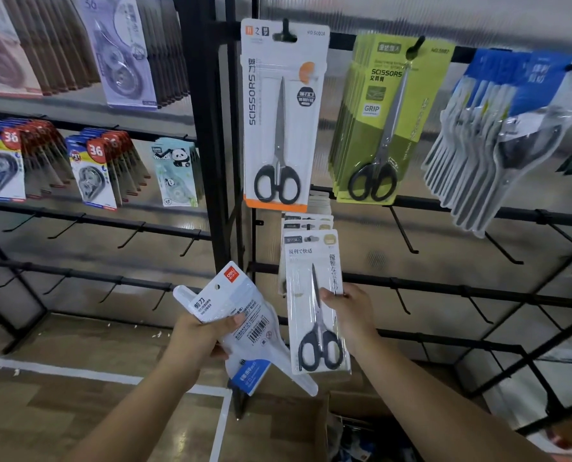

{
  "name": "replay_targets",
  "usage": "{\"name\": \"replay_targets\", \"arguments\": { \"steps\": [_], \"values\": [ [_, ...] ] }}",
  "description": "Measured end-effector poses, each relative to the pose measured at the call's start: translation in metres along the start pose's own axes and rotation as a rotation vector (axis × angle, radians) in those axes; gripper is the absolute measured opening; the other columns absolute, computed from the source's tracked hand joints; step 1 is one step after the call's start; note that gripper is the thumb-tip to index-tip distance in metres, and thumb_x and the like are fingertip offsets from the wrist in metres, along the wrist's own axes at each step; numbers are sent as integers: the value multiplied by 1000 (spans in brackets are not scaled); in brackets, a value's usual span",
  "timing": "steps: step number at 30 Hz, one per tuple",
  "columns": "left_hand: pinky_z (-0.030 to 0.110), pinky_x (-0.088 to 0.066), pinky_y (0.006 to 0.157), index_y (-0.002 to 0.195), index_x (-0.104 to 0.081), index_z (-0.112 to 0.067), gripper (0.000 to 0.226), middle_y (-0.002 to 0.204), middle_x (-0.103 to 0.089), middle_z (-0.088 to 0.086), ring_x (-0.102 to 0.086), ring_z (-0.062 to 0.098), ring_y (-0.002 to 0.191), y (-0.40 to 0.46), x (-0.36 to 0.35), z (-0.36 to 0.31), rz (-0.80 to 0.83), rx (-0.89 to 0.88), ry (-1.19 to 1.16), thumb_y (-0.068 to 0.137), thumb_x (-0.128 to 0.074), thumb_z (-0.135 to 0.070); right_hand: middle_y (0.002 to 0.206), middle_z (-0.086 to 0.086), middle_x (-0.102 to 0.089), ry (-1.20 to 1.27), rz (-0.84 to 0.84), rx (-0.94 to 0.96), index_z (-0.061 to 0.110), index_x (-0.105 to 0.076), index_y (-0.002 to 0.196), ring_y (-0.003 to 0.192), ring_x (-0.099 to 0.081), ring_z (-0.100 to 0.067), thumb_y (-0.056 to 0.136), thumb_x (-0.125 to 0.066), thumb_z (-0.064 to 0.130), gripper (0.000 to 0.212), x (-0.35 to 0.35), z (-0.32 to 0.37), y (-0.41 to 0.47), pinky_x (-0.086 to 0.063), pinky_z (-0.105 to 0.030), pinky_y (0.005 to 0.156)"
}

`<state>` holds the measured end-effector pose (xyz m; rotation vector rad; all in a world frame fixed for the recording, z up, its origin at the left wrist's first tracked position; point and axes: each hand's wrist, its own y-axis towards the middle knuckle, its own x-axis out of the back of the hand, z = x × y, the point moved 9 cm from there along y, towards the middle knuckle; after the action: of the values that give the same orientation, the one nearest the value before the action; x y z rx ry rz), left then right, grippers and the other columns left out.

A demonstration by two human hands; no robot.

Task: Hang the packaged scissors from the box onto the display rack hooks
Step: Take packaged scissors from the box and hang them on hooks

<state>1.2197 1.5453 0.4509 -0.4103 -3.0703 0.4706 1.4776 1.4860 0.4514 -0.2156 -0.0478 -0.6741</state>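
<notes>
Scissors pack (316, 305) hangs at the rack's (444, 288) middle rail, the right hand (346, 310) pinching its edge to seat it on the hook. Left hand (196, 338) clasps spare packs (241, 323) ready, above the box (314, 428).

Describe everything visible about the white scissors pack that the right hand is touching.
The white scissors pack is a tall white card under clear plastic, holding black-handled scissors, blades up. It is printed with dark characters and hangs upright at the front of similar packs on a rack hook. The right hand pinches its right edge.
</notes>
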Motion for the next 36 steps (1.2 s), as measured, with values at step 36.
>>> {"name": "replay_targets", "arguments": {
  "steps": [36],
  "values": [
    [42, -58, 62, 96, -60, -12, 22, 92, -71, 10, -71, 25, 77, 5, -2, -5, 2, -4, -3, 79, -70, -2, 91, -4, -72, -79, -135, 62, 13, -72, 87, 86, -65, -18, 85, -67, 30, 17, 1, 8, 6, -49, -28, 77]
  ]
}}
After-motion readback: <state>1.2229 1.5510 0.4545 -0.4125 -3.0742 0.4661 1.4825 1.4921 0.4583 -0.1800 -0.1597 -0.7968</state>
